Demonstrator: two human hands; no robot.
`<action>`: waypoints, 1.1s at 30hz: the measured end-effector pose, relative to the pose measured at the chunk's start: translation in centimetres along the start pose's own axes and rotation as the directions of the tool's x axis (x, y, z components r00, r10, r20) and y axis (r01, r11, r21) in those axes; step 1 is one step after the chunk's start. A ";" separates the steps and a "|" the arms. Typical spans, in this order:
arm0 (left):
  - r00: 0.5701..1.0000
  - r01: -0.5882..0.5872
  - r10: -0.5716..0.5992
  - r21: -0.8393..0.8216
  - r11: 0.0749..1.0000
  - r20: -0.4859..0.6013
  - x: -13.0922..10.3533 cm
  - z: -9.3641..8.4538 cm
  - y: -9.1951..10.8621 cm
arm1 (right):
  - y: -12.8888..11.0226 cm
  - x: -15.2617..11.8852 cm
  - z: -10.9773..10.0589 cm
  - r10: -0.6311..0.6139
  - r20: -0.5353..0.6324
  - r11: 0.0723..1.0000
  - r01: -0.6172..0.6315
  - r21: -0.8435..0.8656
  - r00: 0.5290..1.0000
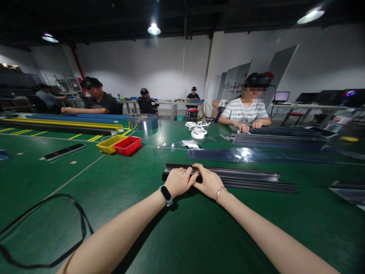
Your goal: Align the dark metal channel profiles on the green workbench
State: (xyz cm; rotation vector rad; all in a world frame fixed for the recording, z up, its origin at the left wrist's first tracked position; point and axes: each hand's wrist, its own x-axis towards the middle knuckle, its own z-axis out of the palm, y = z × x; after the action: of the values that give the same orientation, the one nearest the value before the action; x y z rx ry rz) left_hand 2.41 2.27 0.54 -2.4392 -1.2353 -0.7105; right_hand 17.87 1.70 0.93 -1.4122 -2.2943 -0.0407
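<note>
Long black channel-shaped profiles (251, 184) lie side by side on the green table (159, 236), their left ends under my hands. My left hand (179, 181), below a wrist with a dark-faced watch, is closed on the front profile near its left end. Right beside it, my right hand (210, 183), with a bracelet at the wrist, grips the same profile between thumb and fingers. The thumbs nearly meet, and the fingers hide that stretch of the profile. Behind it the rear profile (242, 174) has a shiny inner face.
Clear plastic strips (228, 153) lie beyond the profiles. Yellow (107, 145) and red (128, 146) bins, a phone (65, 152) and white rings (199, 133) sit farther off. A black cable (81, 213) loops at left. A co-worker (245, 110) handles dark profiles opposite.
</note>
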 end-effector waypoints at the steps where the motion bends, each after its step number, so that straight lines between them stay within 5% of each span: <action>1: 1.000 -0.002 0.002 0.002 1.000 -0.001 0.0 0.0 0.0 | 0.0 0.0 0.0 -0.004 0.004 1.000 0.004 -0.001 1.000; 23: 0.998 0.013 -0.015 -0.030 0.999 -0.067 0.0 -0.8 0.7 | -0.4 0.2 -0.3 0.005 0.056 0.998 -0.002 -0.057 0.998; 33: 1.000 0.004 -0.003 -0.043 0.999 0.011 0.0 0.4 0.2 | -0.2 0.0 -0.2 0.018 0.001 0.999 -0.018 0.029 1.000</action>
State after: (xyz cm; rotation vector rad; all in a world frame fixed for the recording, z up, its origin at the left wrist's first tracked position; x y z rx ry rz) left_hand 2.72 2.36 0.17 -2.4794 -1.2411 -0.7332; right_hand 17.80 1.59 1.16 -1.4182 -2.2737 -0.0018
